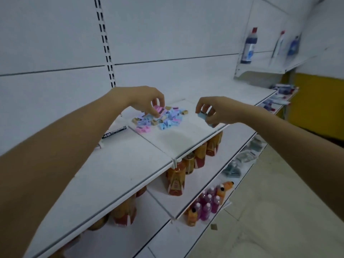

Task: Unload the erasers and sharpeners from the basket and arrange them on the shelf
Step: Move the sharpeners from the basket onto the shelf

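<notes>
A loose pile of small sharpeners (163, 119) in pink, blue, purple and tan lies on the white shelf (115, 164). My left hand (147, 99) reaches over the pile's far left side, its fingertips pinching a pink sharpener (158, 109) at the top of the heap. My right hand (212, 110) hovers just right of the pile above the shelf's front edge, fingers curled round a couple of light blue sharpeners (203, 117). No basket is in view.
A black-and-white box marked 4B (114, 132) lies left of the pile under my left forearm. Orange bottles (176, 179) stand on the shelf below, pink bottles (206, 203) lower still. Blue bottles (249, 47) stand on a high shelf at right.
</notes>
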The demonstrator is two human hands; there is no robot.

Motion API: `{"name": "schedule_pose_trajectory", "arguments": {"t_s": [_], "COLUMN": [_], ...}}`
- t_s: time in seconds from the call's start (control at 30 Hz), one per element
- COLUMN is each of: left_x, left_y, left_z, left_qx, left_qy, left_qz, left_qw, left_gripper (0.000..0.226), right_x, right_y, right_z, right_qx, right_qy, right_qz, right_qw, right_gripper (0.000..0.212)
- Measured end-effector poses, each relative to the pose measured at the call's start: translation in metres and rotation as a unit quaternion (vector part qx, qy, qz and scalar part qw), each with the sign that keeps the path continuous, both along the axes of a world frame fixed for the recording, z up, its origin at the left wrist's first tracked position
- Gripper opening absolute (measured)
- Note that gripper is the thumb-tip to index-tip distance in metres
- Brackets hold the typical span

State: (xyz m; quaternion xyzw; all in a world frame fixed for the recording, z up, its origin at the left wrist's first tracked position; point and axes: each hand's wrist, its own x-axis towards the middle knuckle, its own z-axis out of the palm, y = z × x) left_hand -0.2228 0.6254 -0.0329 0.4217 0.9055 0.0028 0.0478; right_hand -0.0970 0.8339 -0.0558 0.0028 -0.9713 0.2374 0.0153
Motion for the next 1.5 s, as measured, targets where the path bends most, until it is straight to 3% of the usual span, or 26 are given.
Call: {"name": "schedule_pose_trajectory", "arguments": {"t_s": [0.3,0.53,0.67,0.73,0.83,1.0,1.27,1.43,1.5], "left_x": [-0.074,-0.09,-0.084,-0.076,-0.066,-0.062,-0.054,-0.059,-0.056], "left_y": [0.05,0.041,0.035,0.04,0.051,0.05,0.073,0.078,0.074], "left_z": [-0.052,-0.07,-0.082,-0.093,-0.114,-0.129,-0.126,-0.121,-0.114], "left_qx": [-0.039,0.018,0.097,0.099,0.086,0.015,0.029,0.008,-0.009], "left_qy": [-0.064,-0.121,-0.104,-0.086,-0.059,-0.051,-0.015,-0.042,-0.056], "left_qz": [0.03,0.074,0.101,0.141,0.228,0.302,0.386,0.404,0.416], "left_qw": [0.997,0.99,0.985,0.981,0.968,0.952,0.922,0.914,0.908], "left_gripper": [0.036,0.048,0.056,0.055,0.055,0.058,0.055,0.066,0.066], "right_x": [-0.088,-0.161,-0.197,-0.207,-0.216,-0.215,-0.205,-0.209,-0.209], "right_y": [0.037,0.022,0.022,0.026,0.034,0.047,0.054,0.052,0.053], "right_z": [-0.025,-0.053,-0.071,-0.08,-0.093,-0.105,-0.113,-0.114,-0.111], "right_qx": [0.023,0.078,0.067,0.067,0.064,0.111,0.067,0.126,0.109], "right_qy": [-0.018,0.031,0.057,0.071,0.058,0.098,0.157,0.116,0.116], "right_qz": [0.032,0.151,0.223,0.257,0.288,0.272,0.309,0.288,0.279], "right_qw": [0.999,0.985,0.971,0.961,0.954,0.951,0.936,0.942,0.947], "right_gripper": [0.035,0.042,0.036,0.032,0.042,0.045,0.044,0.045,0.045]}}
